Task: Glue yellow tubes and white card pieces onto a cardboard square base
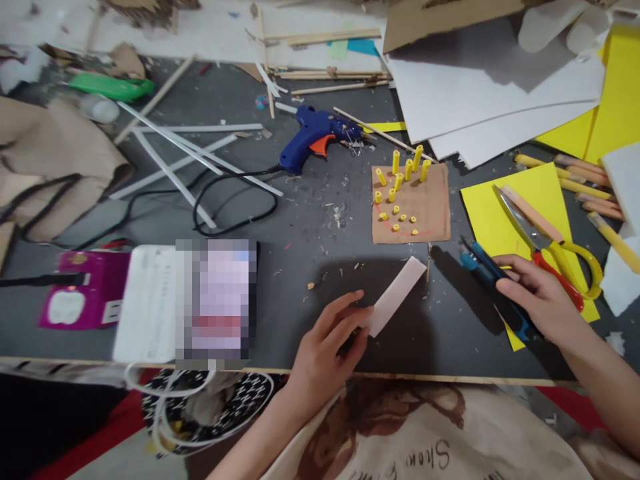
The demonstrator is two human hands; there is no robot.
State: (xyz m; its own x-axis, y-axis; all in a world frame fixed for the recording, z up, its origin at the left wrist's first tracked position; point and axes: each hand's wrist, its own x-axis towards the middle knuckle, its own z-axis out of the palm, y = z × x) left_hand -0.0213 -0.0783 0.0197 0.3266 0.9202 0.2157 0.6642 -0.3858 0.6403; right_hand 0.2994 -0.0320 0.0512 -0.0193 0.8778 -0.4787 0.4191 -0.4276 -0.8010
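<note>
My left hand pinches the near end of a white rectangular strip that lies slanted on the dark grey table. My right hand is closed round a black and blue cutter at the right, resting on a yellow sheet. Beyond the strip sits a brown cardboard square with several short yellow tubes standing on it in a spiral. Red and yellow scissors lie on the yellow sheet just right of my right hand.
A blue glue gun with a black cord lies at the back centre. White strips and wooden sticks are scattered behind. White and yellow sheets pile at the back right. A white box and a magenta box sit at the near left.
</note>
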